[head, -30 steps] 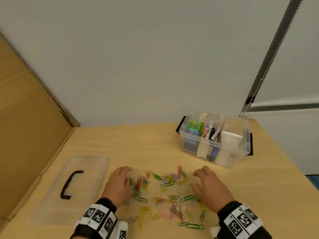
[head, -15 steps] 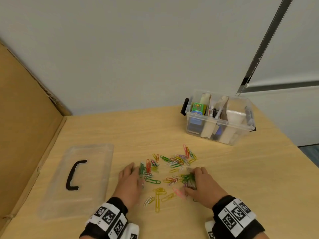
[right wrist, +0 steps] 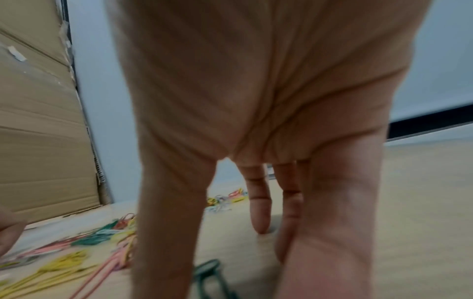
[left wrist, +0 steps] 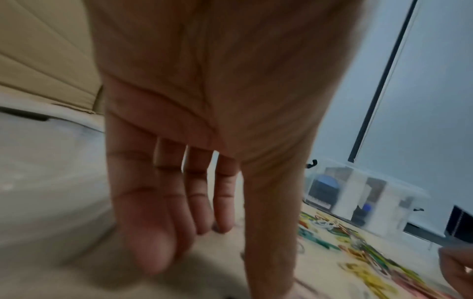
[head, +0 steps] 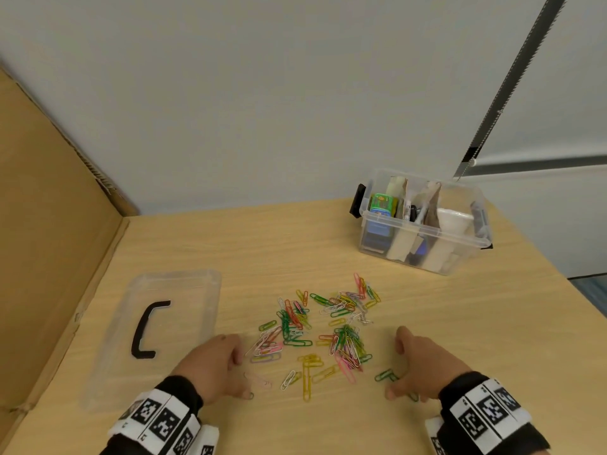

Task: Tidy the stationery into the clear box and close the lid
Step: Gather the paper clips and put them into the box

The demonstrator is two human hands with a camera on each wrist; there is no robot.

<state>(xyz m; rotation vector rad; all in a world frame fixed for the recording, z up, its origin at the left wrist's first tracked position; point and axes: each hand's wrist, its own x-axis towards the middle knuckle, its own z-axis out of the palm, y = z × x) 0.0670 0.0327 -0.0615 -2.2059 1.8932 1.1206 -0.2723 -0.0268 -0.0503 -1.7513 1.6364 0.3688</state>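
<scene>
Two hands flanking scattered clips (head: 323, 333), left hand (head: 213, 367) and right hand (head: 423, 366) fingers straight on table (head: 249, 244), box (head: 423, 221) lidless, lid (head: 157, 326) apart.

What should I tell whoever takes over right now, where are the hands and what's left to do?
Left hand: open, fingers on the table at the left edge of the paper clips, holding nothing.
Right hand: open, at the right edge of the scatter, thumb by a green clip, holding nothing.
Clear box: far right of the table, open, already holding markers and other stationery.
Lid: flat on the table to the left, handle up.
Done: larger items boxed.
Left: gather the clips, put them in the box, fit the lid.
</scene>
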